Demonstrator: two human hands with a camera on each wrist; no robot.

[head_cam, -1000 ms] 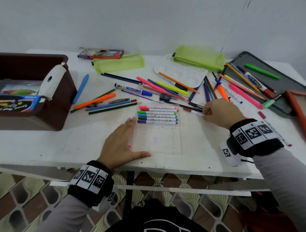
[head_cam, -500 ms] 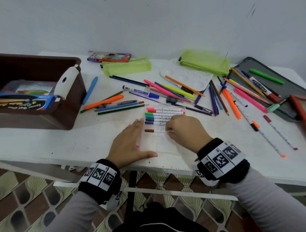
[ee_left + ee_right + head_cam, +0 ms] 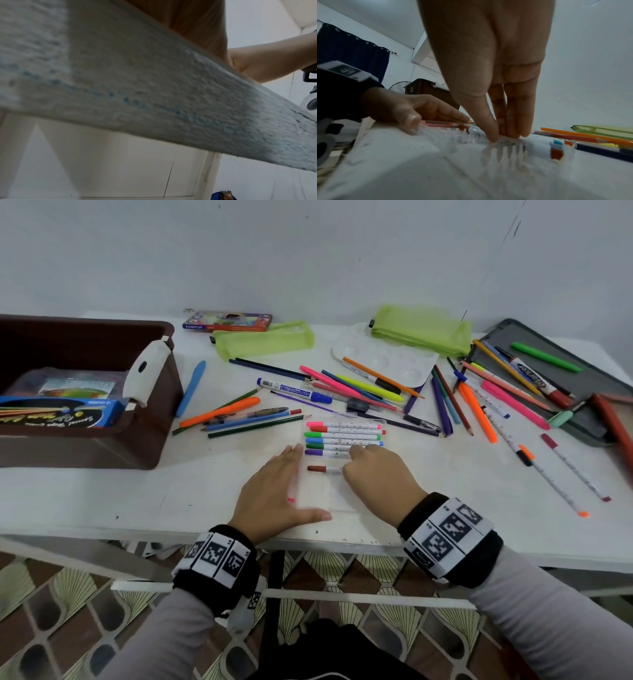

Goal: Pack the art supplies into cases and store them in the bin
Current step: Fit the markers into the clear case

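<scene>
A clear plastic marker case (image 3: 325, 491) lies open at the table's front edge, with several coloured markers (image 3: 342, 436) clipped in rows at its far end. Just below them lies a brown-capped marker (image 3: 320, 469) across the case. My right hand (image 3: 358, 462) pinches its white barrel (image 3: 537, 147) between thumb and fingertips (image 3: 513, 133), pressing it down onto the case. My left hand (image 3: 274, 491) lies flat and open along the case's left edge, thumb by the front edge. The left wrist view shows only the table's edge (image 3: 154, 101) from below.
A brown bin (image 3: 164, 405) holding boxed supplies stands at the left. Loose pens and pencils (image 3: 359, 386) cover the middle and right of the table. Two green mesh pouches (image 3: 263, 338), a white palette (image 3: 387, 357) and a grey tray (image 3: 603, 392) lie behind.
My right hand picked a brown marker from the pile on the right and carried it left into the case, below the purple one. The left hand stayed put.
</scene>
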